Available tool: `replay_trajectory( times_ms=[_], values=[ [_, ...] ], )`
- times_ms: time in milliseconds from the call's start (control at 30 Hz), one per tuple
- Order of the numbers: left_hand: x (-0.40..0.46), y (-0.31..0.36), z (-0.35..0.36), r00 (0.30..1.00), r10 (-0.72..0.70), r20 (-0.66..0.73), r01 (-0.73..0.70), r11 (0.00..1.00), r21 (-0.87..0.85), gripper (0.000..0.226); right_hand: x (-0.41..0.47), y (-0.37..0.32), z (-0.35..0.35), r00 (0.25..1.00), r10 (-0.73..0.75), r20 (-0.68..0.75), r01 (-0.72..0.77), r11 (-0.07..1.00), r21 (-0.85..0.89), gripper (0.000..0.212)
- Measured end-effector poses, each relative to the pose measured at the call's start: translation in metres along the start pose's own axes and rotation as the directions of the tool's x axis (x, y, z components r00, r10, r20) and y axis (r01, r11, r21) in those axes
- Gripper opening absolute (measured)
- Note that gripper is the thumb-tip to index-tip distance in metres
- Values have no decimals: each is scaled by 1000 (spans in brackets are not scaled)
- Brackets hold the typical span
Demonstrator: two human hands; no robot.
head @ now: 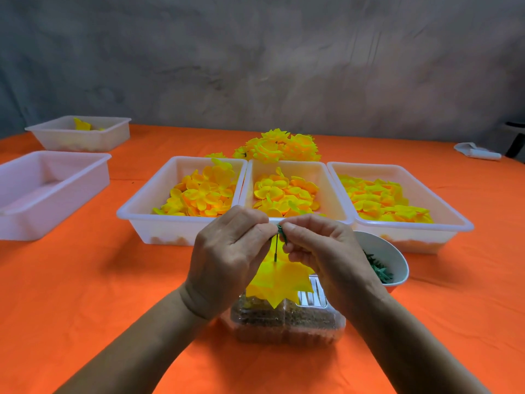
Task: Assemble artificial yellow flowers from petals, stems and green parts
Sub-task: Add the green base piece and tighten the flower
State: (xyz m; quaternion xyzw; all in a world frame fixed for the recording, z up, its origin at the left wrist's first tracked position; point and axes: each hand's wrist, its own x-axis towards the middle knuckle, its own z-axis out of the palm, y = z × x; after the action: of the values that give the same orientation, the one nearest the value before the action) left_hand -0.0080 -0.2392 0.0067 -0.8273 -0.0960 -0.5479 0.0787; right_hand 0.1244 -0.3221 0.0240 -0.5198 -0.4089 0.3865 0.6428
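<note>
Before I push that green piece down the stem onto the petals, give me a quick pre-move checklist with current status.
1. Left hand grips the stem: ok.
2. Right hand pinches the green piece at the stem's top: ok.
3. Yellow petals already on the stem, hanging below: ok.
4. Green piece actually threaded on the stem: cannot tell, fingers hide it.
5. Spare green parts within reach in the white cup: ok.
</note>
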Motion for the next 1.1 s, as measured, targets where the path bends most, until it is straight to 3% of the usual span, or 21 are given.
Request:
replay_trajectory(
  times_ms=[167, 367, 667, 900, 1000, 1100],
  values=[
    [-1, 1, 0, 1000, -20, 2, 20, 1000, -10, 16, 2, -6, 0, 993, 111, 31, -113, 992, 62, 16],
    [-4, 4, -1, 1000, 18, -11, -18, 1000, 19, 18, 4, -7, -4, 993, 95, 63, -100, 992, 80, 12],
    [-7, -1, 3, 995, -102, -15, 102, 994, -50, 8, 5, -11, 2, 971, 220, 93, -235, 951, 204, 13],
    [-8, 0, 1, 995, -96, 18, 97, 995, -23, 5, 6, -12, 2, 954, 283, 100, -300, 917, 263, 10],
    [-11, 1, 0, 997, -62, 56, 62, 998, -4, 9, 3, -10, -1, 948, 302, 96, -316, 927, 200, 13],
    [-12, 1, -1, 996, -33, 80, 33, 999, 8, 14, 1, -10, -2, 964, 262, 46, -261, 965, -26, 14]
  ],
)
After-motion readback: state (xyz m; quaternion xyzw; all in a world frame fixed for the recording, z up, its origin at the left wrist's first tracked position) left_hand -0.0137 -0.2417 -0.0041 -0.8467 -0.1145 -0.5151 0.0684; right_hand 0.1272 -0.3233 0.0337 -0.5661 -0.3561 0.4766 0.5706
